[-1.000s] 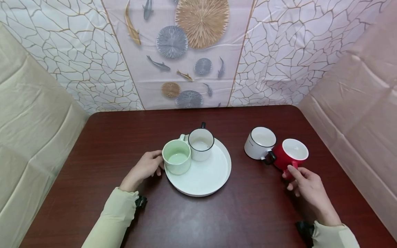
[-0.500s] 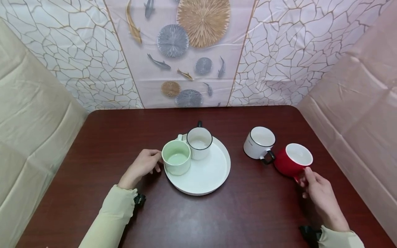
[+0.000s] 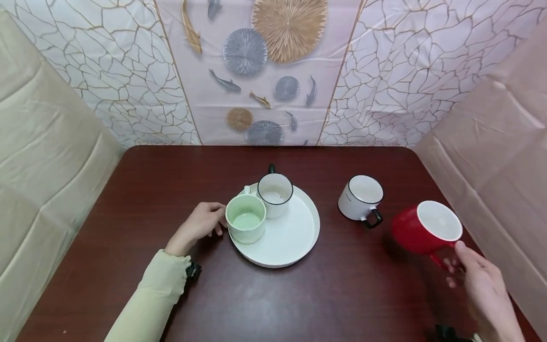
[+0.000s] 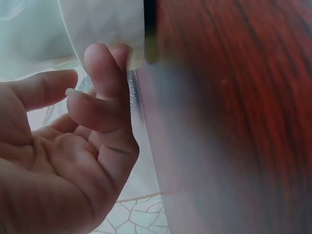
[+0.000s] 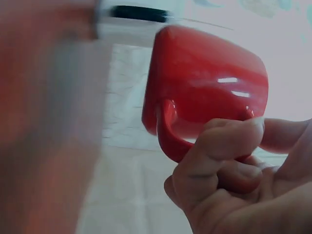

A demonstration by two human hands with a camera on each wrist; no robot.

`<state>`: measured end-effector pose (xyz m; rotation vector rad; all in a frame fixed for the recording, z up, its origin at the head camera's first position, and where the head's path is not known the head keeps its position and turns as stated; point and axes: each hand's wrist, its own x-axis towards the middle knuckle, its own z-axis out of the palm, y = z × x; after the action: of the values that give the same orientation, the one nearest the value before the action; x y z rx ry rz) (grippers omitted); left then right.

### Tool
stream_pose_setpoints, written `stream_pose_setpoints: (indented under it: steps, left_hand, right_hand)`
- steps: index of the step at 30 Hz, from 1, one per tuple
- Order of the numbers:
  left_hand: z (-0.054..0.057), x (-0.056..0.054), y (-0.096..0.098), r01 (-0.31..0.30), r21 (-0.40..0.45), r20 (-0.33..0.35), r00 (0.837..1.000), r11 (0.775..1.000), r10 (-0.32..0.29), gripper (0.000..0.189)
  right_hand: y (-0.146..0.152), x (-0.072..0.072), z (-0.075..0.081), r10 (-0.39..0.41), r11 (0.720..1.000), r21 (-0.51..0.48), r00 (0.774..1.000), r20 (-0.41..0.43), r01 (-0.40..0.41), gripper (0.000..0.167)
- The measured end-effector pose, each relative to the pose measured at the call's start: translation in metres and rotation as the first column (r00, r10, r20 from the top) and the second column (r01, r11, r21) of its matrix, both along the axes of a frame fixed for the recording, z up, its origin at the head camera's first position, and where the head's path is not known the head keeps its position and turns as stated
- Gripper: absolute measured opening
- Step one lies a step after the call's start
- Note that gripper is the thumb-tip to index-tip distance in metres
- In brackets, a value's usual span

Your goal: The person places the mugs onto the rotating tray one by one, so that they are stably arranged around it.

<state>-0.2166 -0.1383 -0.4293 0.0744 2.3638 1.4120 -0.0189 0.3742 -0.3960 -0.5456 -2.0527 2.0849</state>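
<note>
In the head view my right hand (image 3: 487, 280) grips the handle of a red mug (image 3: 412, 232) with a white inside, tilted and held off the table at the right. The right wrist view shows fingers curled round the red mug's handle (image 5: 168, 136). My left hand (image 3: 201, 225) rests beside a round white tray (image 3: 295, 242), fingertips right at its rim. In the left wrist view the left hand's fingers (image 4: 105, 73) are loosely bent against the tray's wall, the thumb apart. On the tray stand a light green mug (image 3: 245, 221) and a white black-rimmed mug (image 3: 275, 194).
Another white mug with a black rim (image 3: 361, 197) stands on the dark red-brown table (image 3: 273, 304), between the tray and the red mug, its black handle toward the front right. Padded beige panels (image 3: 47, 190) flank the table, and a patterned cloth (image 3: 265, 90) hangs behind.
My right hand has lifted the red mug and moved it right and nearer, away from the white mug beside it, tilting it. The left hand stays at the tray.
</note>
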Motion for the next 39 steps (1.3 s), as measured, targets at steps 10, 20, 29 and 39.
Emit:
stream_pose_setpoints:
  steps: [10,20,29,39]
  left_hand:
    - [0.002,0.000,0.000,0.012,-0.013,-0.028,1.000,1.000,-0.013,0.029]
    - [-0.001,0.002,-0.001,0.007,-0.031,-0.027,1.000,0.999,-0.008,0.027]
    - [-0.005,0.005,0.002,-0.003,-0.030,-0.020,1.000,1.000,0.002,0.025]
    - [-0.003,0.004,0.004,-0.008,-0.026,-0.028,1.000,1.000,0.007,0.025]
  right_hand:
    - [-0.067,-0.011,0.031,0.171,0.981,0.128,0.965,-0.198,-0.147,0.033]
    - [-0.156,-0.046,0.025,0.342,0.919,0.251,0.932,-0.120,-0.304,0.035]
    - [-0.172,-0.075,0.002,0.453,0.848,0.359,0.885,-0.107,-0.390,0.041]
    - [-0.167,-0.093,-0.011,0.492,0.792,0.413,0.871,0.004,-0.449,0.049]
